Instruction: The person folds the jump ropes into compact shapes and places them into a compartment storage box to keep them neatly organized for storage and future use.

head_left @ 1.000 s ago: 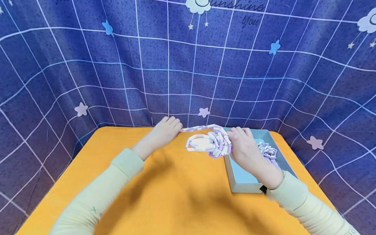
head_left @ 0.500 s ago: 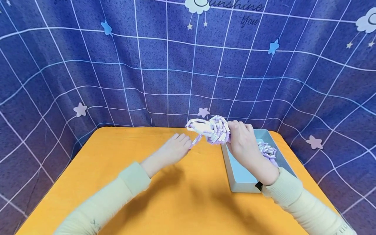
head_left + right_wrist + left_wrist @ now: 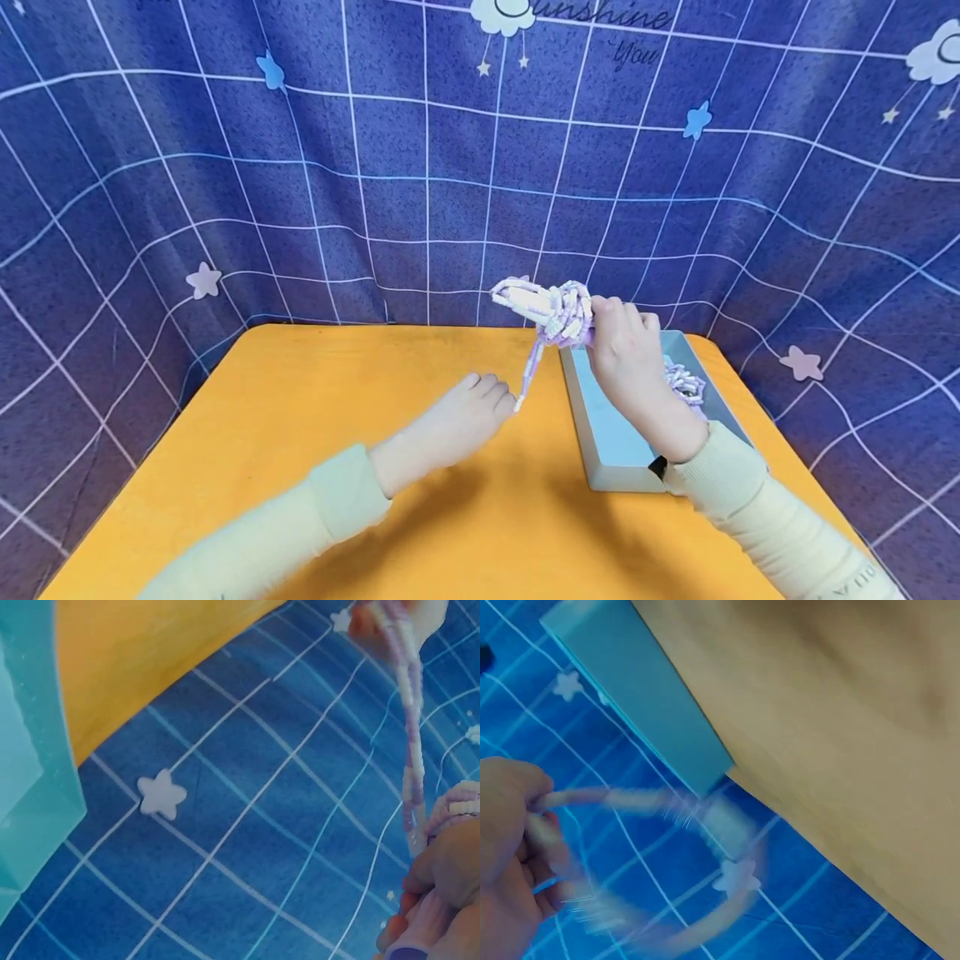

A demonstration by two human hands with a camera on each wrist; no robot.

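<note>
My right hand (image 3: 626,350) grips a bundled beaded jump rope (image 3: 567,315), white and lilac, held up above the table's back edge. A pale handle (image 3: 528,302) pokes out of the coils to the left, with a beaded loop around it. Lower down and to the left, my left hand (image 3: 465,417) pinches a strand of the rope, which slants down taut from the bundle. In the right wrist view that beaded strand (image 3: 411,742) runs between the two hands, and a lilac handle end (image 3: 420,930) shows below the right fingers. The left wrist view shows the rope as a blurred loop (image 3: 712,922).
A light blue tray (image 3: 600,446) stands on the right of the orange table (image 3: 315,375), under my right forearm. A second purple and white beaded rope (image 3: 684,383) lies in it. A blue curtain (image 3: 390,208) with grid lines and stars hangs close behind the table.
My left hand has moved right and toward me, pulling the strand from pointing left to hanging down. The right hand has raised the bundle slightly and tilted its handle up.
</note>
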